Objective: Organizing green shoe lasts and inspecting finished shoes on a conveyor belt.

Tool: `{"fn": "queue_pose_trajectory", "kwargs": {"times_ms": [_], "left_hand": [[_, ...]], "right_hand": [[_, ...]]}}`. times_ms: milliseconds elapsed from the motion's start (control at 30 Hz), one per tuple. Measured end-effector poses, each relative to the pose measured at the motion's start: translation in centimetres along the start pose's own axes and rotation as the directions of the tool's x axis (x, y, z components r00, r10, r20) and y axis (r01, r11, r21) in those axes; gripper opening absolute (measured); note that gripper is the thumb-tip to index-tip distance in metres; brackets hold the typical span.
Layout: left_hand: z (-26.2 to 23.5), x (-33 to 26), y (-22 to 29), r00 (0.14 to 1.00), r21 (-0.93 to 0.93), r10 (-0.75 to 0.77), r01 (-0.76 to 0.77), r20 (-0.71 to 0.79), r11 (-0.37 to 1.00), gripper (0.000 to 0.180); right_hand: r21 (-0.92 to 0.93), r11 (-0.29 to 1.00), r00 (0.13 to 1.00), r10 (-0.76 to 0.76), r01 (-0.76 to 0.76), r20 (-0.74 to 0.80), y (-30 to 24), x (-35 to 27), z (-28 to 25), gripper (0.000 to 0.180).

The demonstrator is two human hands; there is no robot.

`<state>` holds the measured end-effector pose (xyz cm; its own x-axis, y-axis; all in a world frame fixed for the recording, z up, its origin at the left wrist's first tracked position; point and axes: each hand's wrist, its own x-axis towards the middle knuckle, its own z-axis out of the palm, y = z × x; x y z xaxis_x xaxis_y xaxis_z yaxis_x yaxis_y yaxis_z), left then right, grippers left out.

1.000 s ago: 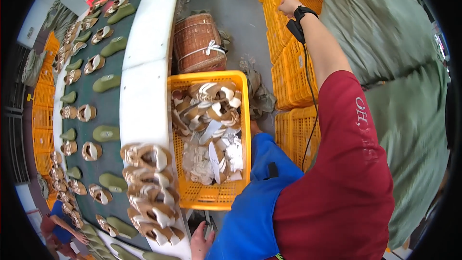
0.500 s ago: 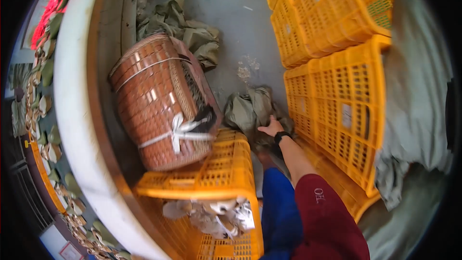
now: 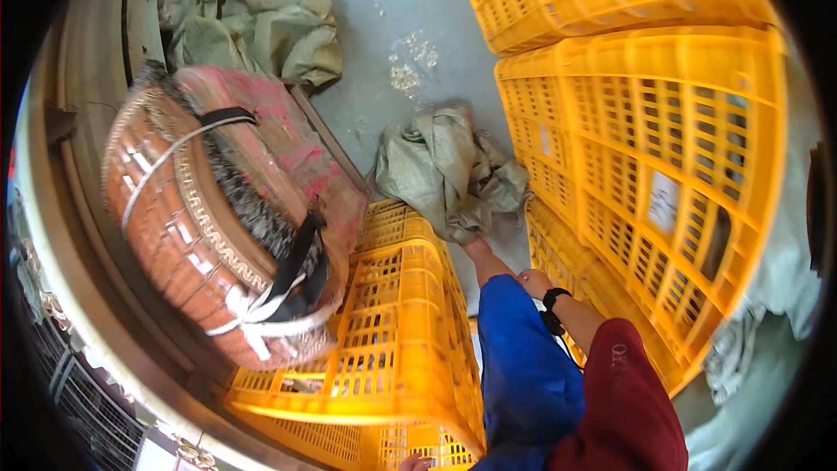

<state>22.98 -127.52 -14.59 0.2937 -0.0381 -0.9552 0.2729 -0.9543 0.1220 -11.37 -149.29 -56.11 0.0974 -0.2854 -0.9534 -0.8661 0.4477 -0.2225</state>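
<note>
My right hand (image 3: 534, 282), with a black watch at its wrist, is beside my bare shin and blue trouser leg (image 3: 523, 366); its fingers are partly hidden. Just beyond lies a crumpled grey-green woven sack (image 3: 436, 166) on the floor, apart from the hand. At the lower edge only a few fingertips of my left hand (image 3: 415, 464) show, by the opening of a yellow plastic crate (image 3: 397, 314). A brown woven-patterned bundle (image 3: 183, 218) with dark fur-like trim, tied with white cord and a bow, leans on that crate.
More yellow slatted crates (image 3: 671, 139) are stacked along the right, with pale green sheeting (image 3: 776, 296) beyond them. Another crumpled sack (image 3: 279, 30) lies at the far left. Pale scraps (image 3: 410, 61) are scattered on the grey floor. A bench edge (image 3: 83, 270) runs along the left.
My right hand has drawn back from the sack toward my shin. The view has shifted and turned, and my left fingertips now show at the lower edge.
</note>
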Motion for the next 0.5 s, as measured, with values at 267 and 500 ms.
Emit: {"fn": "queue_pose_trajectory", "kwargs": {"times_ms": [267, 500], "left_hand": [[-1.7, -6.6, -2.1, 0.961, -0.004, 0.265, -0.266, -0.075, 0.964, 0.040], [-1.1, -11.9, -7.8, 0.983, -0.381, 0.060, -0.123, -0.172, 0.917, 0.033]], "right_hand": [[0.491, 0.828, 0.960, 0.190, -0.270, 0.208, -10.6, -18.9, -9.0, 0.021], [0.584, 0.788, 0.967, 0.056, -0.195, 0.247, -22.9, -37.3, -15.7, 0.019]]}}
